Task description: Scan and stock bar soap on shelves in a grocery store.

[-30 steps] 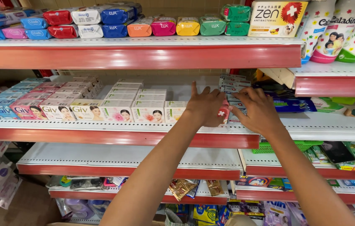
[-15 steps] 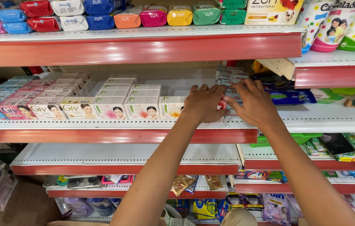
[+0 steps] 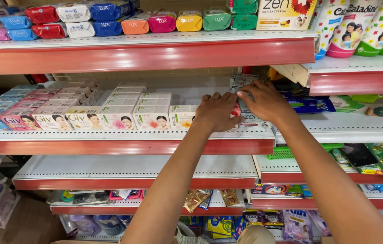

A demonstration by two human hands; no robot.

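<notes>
Middle shelf (image 3: 123, 134): rows of soap boxes (image 3: 87, 115) fill left half. Left hand (image 3: 217, 111) flat, fingers spread, palm down atop red-edged soap box (image 3: 235, 110) at row's right end, nothing gripped. Right hand (image 3: 263, 100) just beside, fingertips pinching pale soap box (image 3: 242, 81) behind.

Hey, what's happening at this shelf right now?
A person is reaching with both bare hands into the middle shelf of a shop rack. The left hand lies palm-down over boxed soap bars at the right end of a front row of soap boxes. The right hand rests beside it on a stack of pale soap boxes further back. Wrapped soap bars in many colours line the shelf above; the shelf below is mostly bare.
</notes>
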